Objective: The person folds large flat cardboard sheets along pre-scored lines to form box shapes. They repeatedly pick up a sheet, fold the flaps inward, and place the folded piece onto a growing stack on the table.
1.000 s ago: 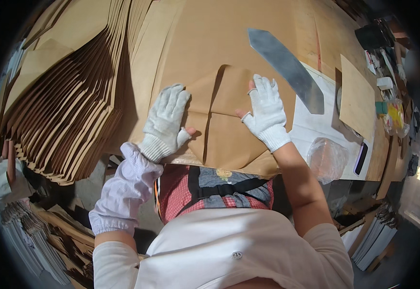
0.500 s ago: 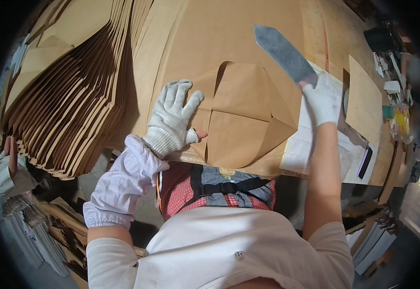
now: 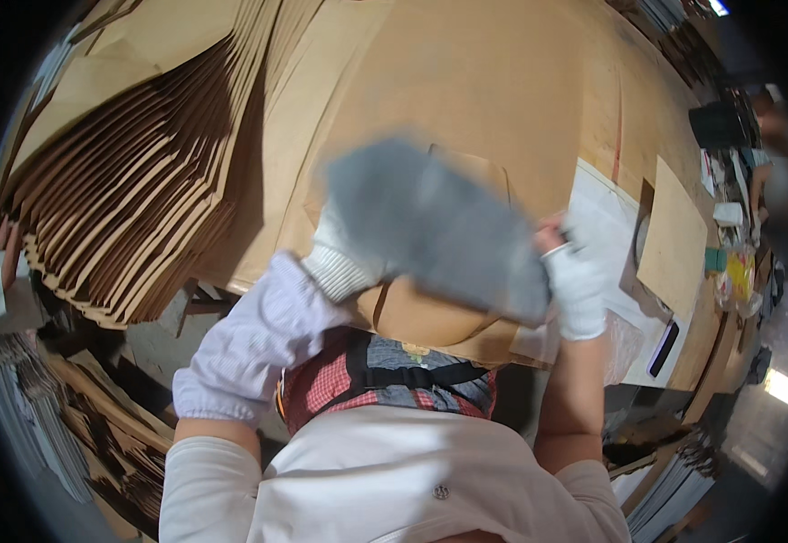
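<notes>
My right hand [image 3: 577,281], in a white glove, grips the end of a long flat grey tool [image 3: 430,226]. The tool is blurred by motion and sweeps leftward across a folded brown paper piece [image 3: 430,312] at the near table edge. Most of my left hand [image 3: 344,258], also gloved in white, is hidden behind the grey tool; only its cuff and heel show, resting on the brown paper. Whether its fingers are spread cannot be seen. A lilac sleeve covers my left forearm.
A fanned stack of brown paper sheets [image 3: 132,190] fills the left. A big brown sheet [image 3: 503,100] covers the table. White paper [image 3: 607,226], a brown card [image 3: 674,235], a dark flat object [image 3: 663,348] and small clutter [image 3: 733,262] lie to the right.
My right hand left the paper, took the grey tool from the right and swung it left over the folded piece. My left hand stayed pressed on the paper.
</notes>
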The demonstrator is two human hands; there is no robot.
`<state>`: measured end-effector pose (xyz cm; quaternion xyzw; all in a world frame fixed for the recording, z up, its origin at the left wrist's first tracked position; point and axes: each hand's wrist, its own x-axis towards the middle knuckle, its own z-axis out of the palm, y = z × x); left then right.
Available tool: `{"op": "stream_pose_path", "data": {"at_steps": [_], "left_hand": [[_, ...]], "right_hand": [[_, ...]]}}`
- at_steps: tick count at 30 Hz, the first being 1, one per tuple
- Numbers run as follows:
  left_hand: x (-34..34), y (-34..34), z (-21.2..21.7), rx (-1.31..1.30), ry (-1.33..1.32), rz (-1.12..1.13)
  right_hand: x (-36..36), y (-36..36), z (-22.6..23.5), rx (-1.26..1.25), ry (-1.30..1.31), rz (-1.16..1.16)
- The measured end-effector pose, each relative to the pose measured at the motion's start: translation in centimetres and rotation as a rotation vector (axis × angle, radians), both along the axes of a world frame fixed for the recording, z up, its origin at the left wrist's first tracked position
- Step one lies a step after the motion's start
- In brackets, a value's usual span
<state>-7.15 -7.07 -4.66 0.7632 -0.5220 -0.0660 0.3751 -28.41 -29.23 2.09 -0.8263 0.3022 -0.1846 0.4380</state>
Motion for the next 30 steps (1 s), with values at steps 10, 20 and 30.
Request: {"op": "stream_pose_path", "data": {"at_steps": [10,20,30], "left_hand": [[-1.0,7.3,3.5,0.246,-0.243,-0.101],[-1.8,7.3,3.0,0.281,-0.148,-0.060],[-2.3,7.7,2.9,0.424,-0.224,-0.020]], "right_hand": [[3.4,1.9,-4.6,-0.378,0.237,0.174],[3.8,2.1,-4.7,-0.452,0.296,0.202],[4.8,3.1,-4.3,-0.574,0.434,0.225]]}}
